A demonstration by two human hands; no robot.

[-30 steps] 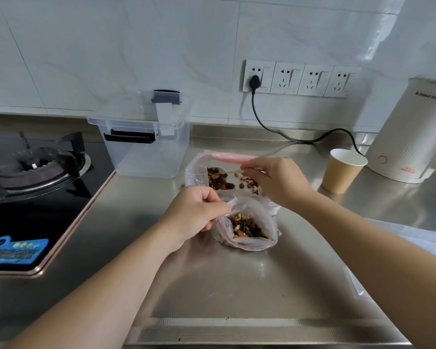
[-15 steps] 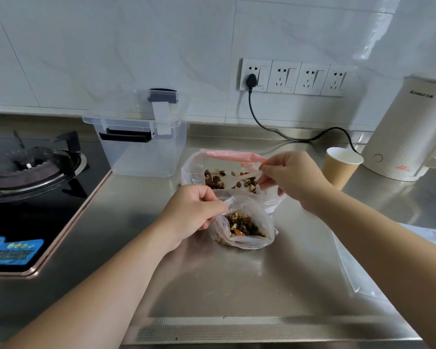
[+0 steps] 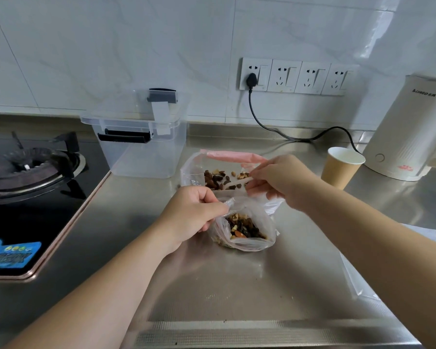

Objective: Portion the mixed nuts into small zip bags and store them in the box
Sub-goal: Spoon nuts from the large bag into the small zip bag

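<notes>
mixed nuts (image 3: 244,226) fill the bottom of a small zip bag (image 3: 247,227) that sits on the steel counter (image 3: 237,285), in front of the clear box (image 3: 139,144) and a little to its right. the left hand (image 3: 194,215) grips the small bag's gathered left edge, fingers curled and pinching the plastic, so the nuts lie just right of and below the fingertips. a larger bag (image 3: 212,172) with a pink zip strip and loose nuts inside lies between the small bag and the box. the right hand (image 3: 280,182) pinches that larger bag's right side, thumb and fingers pressed together on the plastic. right of the box, past the bags, stands a paper cup (image 3: 342,167), with a white kettle (image 3: 413,134) beyond it. left of the box is a gas stove (image 3: 30,170).
</notes>
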